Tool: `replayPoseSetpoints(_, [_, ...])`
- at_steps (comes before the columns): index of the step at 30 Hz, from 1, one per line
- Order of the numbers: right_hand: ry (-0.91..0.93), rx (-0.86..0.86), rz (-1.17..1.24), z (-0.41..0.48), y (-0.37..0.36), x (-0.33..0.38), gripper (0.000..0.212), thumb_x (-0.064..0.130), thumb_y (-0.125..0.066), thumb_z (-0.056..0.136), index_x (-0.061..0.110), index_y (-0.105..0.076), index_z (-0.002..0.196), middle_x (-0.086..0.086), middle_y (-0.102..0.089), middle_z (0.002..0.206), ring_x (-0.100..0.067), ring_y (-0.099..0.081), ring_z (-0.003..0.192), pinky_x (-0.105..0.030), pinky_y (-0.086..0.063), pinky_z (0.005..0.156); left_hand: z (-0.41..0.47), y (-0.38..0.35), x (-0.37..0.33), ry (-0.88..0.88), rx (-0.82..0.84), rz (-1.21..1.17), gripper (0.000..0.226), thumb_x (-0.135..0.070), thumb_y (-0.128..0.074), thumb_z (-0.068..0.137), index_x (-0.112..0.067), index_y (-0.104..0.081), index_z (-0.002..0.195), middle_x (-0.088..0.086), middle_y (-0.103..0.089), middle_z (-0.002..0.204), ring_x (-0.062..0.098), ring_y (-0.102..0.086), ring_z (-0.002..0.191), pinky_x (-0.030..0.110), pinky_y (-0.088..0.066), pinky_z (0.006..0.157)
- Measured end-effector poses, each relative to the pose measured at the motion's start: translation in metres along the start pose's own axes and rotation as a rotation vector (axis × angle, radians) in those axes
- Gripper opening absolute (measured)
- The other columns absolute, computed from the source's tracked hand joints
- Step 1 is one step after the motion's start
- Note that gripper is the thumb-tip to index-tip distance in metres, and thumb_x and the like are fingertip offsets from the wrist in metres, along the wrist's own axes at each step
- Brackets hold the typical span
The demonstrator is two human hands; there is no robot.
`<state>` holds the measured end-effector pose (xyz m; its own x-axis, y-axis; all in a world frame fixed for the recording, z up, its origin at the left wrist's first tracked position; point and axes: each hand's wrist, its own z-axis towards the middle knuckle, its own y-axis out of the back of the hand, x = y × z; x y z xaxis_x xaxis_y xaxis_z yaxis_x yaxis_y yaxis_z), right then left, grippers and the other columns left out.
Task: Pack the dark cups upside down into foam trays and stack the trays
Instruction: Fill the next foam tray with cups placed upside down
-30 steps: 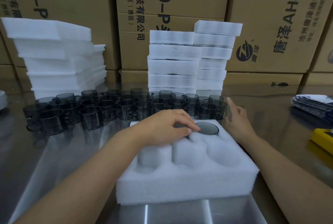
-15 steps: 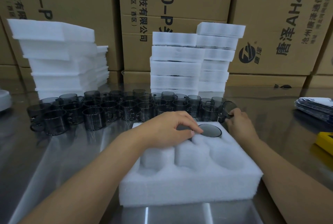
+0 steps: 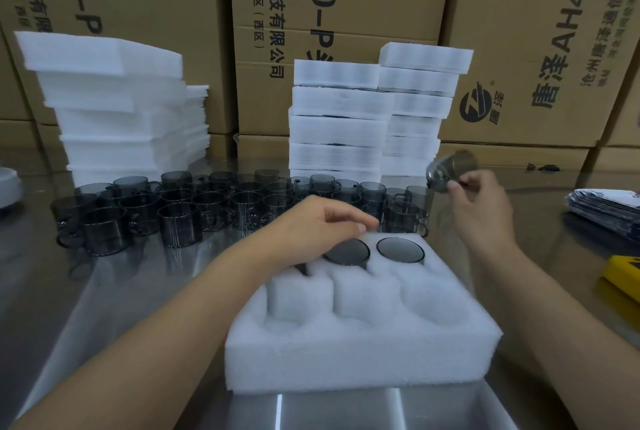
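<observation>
1. Right hand [image 3: 481, 202] is pinching a dark cup [image 3: 452, 170] by its handle, airborne at two o'clock of the foam tray [image 3: 363, 350].
2. Left hand [image 3: 322, 225] is lying loose-fingered over the back row, gripping nothing.
3. That cup is wanting a full flip, mouth down, before seating.
4. Counting: two seated cups [image 3: 400, 249] showing, three front pockets [image 3: 426, 298] empty.

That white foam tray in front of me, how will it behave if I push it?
Probably light: the foam tray is airy white foam, front pockets empty. Likely slides easily on the glossy table. Its edges may dent under pressure.
</observation>
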<state>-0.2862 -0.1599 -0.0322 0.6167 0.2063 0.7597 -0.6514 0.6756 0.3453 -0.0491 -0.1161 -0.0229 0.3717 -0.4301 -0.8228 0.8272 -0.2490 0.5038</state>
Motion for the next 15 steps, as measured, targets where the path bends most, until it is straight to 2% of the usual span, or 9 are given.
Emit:
replayPoseSetpoints(3, [0.078,0.089,0.138,-0.017,0.004,0.033,0.010,0.031,-0.054,0.096,0.023,-0.055,0.102,-0.005,-0.059,0.117,-0.016,-0.060,0.100,-0.040,-0.047,0.094,0.003,0.005,0.001,0.044,-0.112,-0.173,0.024,-0.013,-0.056,0.094,-0.030,-0.072,0.096,-0.012,-0.074,0.096,0.001,-0.067,0.090,0.019,-0.054,0.074])
replayPoseSetpoints(4, [0.101,0.127,0.199,-0.024,0.005,0.043,0.004,0.030,-0.055,0.096,0.027,-0.054,0.096,-0.003,-0.059,0.115,-0.016,-0.062,0.098,-0.043,-0.049,0.093,0.003,0.006,0.001,0.068,-0.150,-0.220,0.023,-0.014,-0.055,0.095,-0.028,-0.072,0.095,-0.010,-0.074,0.094,0.000,-0.067,0.085,0.017,-0.054,0.067])
replayPoseSetpoints(6, [0.146,0.202,0.299,-0.039,0.006,0.060,0.011,0.026,-0.057,0.095,0.031,-0.051,0.087,-0.001,-0.060,0.109,-0.017,-0.065,0.094,-0.045,-0.052,0.090,0.004,0.009,0.002,0.111,-0.219,-0.292,0.022,-0.018,-0.053,0.096,-0.028,-0.072,0.092,-0.008,-0.075,0.089,0.002,-0.065,0.074,0.017,-0.049,0.059])
replayPoseSetpoints(9, [0.140,0.327,0.424,-0.056,0.004,0.076,0.013,0.023,-0.059,0.094,0.028,-0.052,0.084,0.008,-0.062,0.091,-0.012,-0.069,0.080,-0.038,-0.056,0.083,0.007,0.011,0.003,0.144,-0.263,-0.363,0.025,-0.026,-0.049,0.096,-0.027,-0.072,0.089,-0.004,-0.075,0.084,0.004,-0.059,0.062,0.018,-0.042,0.055])
replayPoseSetpoints(12, [0.092,0.450,0.542,-0.070,0.000,0.084,0.009,0.019,-0.058,0.094,0.022,-0.053,0.087,0.006,-0.059,0.089,-0.006,-0.068,0.076,-0.025,-0.058,0.073,0.009,0.011,0.004,0.164,-0.261,-0.450,0.027,-0.032,-0.046,0.097,-0.021,-0.070,0.089,0.003,-0.075,0.080,0.006,-0.056,0.055,0.018,-0.040,0.050])
replayPoseSetpoints(15, [0.076,0.554,0.580,-0.083,-0.008,0.086,0.009,0.019,-0.057,0.095,0.021,-0.053,0.086,-0.001,-0.063,0.092,-0.009,-0.070,0.079,-0.027,-0.059,0.072,0.010,0.012,0.004,0.163,-0.260,-0.512,0.034,-0.036,-0.044,0.097,-0.013,-0.068,0.092,0.007,-0.072,0.072,0.011,-0.052,0.048,0.018,-0.037,0.046])
